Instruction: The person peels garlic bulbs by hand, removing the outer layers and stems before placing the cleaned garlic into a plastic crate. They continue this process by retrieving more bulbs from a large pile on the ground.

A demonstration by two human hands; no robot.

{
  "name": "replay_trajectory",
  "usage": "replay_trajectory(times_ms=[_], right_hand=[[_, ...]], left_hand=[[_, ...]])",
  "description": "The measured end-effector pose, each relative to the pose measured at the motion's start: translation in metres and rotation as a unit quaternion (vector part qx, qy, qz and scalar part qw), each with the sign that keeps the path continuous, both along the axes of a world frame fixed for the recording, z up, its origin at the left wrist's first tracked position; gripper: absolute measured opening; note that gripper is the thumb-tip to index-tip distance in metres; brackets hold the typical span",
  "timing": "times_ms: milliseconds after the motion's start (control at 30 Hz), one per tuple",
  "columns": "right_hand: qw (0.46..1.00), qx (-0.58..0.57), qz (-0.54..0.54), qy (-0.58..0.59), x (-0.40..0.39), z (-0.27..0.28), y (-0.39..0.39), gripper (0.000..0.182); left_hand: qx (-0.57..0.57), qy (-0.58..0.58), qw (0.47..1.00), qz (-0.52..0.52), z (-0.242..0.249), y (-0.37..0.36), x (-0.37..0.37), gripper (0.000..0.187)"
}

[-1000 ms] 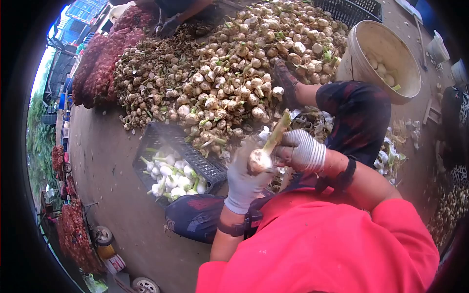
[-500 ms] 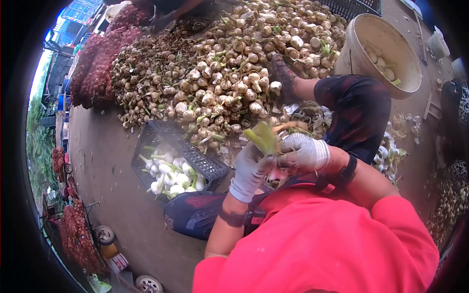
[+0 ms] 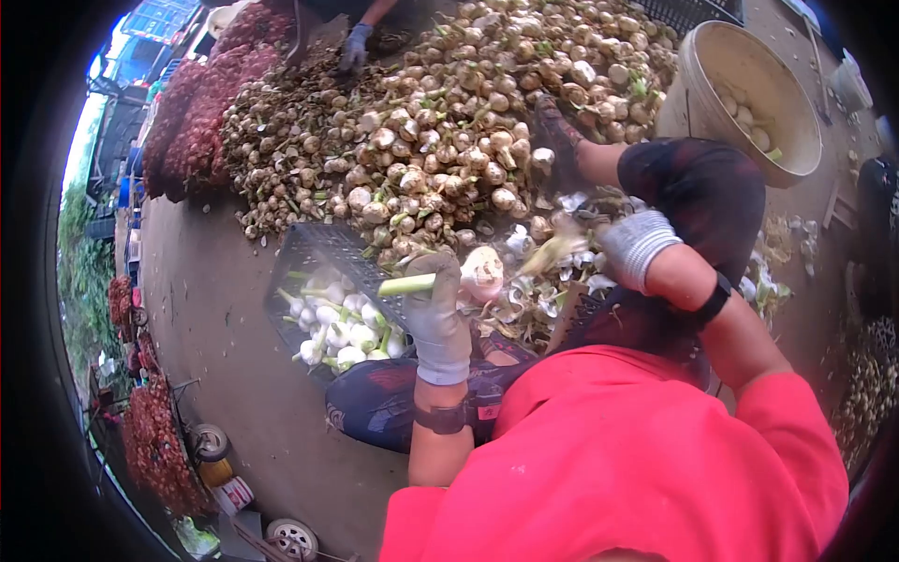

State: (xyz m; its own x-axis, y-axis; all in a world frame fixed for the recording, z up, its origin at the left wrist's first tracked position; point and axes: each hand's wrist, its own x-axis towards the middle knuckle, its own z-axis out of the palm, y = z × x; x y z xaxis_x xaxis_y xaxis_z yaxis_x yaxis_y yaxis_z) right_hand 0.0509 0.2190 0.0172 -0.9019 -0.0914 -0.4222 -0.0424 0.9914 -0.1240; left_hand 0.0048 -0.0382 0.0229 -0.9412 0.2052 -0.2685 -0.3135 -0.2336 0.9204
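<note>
Head cam: garlic bulb (image 3: 481, 273) is gripped by left hand (image 3: 434, 309), stalk pointing left; right hand (image 3: 629, 245) blurred, probably pulling skin.

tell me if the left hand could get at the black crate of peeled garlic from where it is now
Probably yes. The left hand, gripping a garlic bulb by its green stalk, hovers right beside the black crate, and nothing lies between them. The crate's top is open.

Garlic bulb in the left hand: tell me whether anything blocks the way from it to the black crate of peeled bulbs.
Nothing visible does. The left hand holds the garlic bulb by its green stalk just above the black crate, whose top is open; only peeled bulbs lie inside.
</note>
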Motion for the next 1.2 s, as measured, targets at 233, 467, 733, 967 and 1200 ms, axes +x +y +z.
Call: replay_trajectory(times_ms=[233, 467, 733, 967, 1200], right_hand=[[0.955, -0.284, -0.081, 0.025, -0.018, 0.011, -0.072, 0.036], [0.968, -0.218, -0.11, 0.055, -0.02, -0.027, -0.088, 0.022], [0.974, -0.213, -0.073, 0.02, -0.018, -0.033, -0.05, 0.026], [0.778, -0.62, 0.054, -0.08, 0.038, 0.0, 0.009, 0.013], [0.911, -0.37, 0.036, 0.177, -0.016, -0.007, -0.045, 0.069]], left_hand=[[-0.344, 0.466, 0.815, -0.023, -0.015, 0.025, 0.006, 0.015], [-0.433, 0.475, 0.763, -0.073, -0.016, 0.035, -0.001, 0.017], [0.128, -0.014, 0.976, -0.176, -0.006, -0.031, -0.002, 0.014], [0.358, -0.098, 0.916, 0.15, -0.073, -0.063, -0.017, 0.019], [0.196, -0.112, 0.973, 0.044, -0.061, -0.014, -0.001, 0.019]])
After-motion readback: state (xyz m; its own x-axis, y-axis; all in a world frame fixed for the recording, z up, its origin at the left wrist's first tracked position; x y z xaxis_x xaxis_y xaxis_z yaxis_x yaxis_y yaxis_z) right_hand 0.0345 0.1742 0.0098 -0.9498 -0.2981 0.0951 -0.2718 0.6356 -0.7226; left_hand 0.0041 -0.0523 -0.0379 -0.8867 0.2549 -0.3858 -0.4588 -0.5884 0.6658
